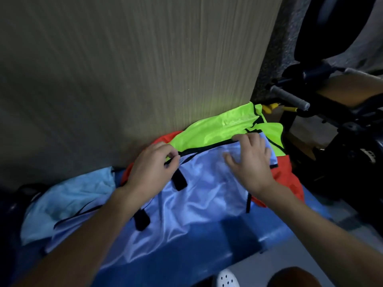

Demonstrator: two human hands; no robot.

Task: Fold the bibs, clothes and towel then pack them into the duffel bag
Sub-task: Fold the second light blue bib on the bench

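Neon-green bib (pixel 217 129) lies on top of the pile at the back edge of the blue bench (pixel 238 230), with both hands on the fabric.

On my feed, the left hand (pixel 151 164) pinches the green bib's black-trimmed edge between thumb and forefinger. The right hand (pixel 251 162) lies flat, fingers spread, on the shiny pale-blue bib (pixel 196 195), its fingertips touching the green one's trim. The pale-blue bib covers most of the bench top. An orange-red bib (pixel 288 179) shows beneath it at the right end, and a light-blue towel (pixel 68 199) is crumpled at the left end. A wood-grain panel (pixel 145 69) stands right behind the bench's back edge. Past the right end I see black exercise equipment (pixel 348 154) with a grey grip (pixel 290 98), on a grey floor (pixel 259 266). A white perforated shoe (pixel 227 279) shows below the bench's front edge.
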